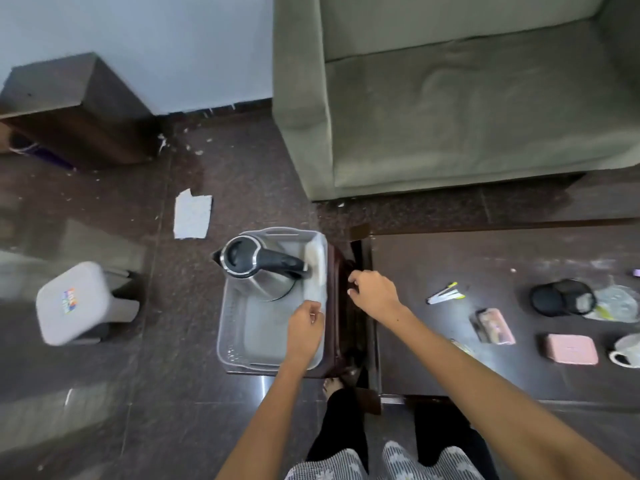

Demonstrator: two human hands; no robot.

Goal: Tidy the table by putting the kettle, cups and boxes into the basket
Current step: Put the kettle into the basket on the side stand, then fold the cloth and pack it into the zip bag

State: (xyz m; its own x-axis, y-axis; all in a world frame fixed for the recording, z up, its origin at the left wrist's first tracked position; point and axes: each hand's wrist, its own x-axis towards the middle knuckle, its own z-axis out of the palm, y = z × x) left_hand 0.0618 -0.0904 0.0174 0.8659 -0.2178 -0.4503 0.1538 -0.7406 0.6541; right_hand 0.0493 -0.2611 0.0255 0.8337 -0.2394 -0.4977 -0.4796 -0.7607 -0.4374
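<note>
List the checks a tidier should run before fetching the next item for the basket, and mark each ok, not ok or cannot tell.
1. Kettle inside the basket: ok.
2. Free room in the basket's near half: ok.
3. Left hand empty: cannot tell, fingers curled at the rim.
4. Right hand empty: ok.
5. Pink box and cup in the basket: not ok, both on the table.

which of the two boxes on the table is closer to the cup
The pink box, plain and rounded, lies just left of the white cup. The other box, clear-wrapped with a dark printed face, sits farther left and back.
</note>
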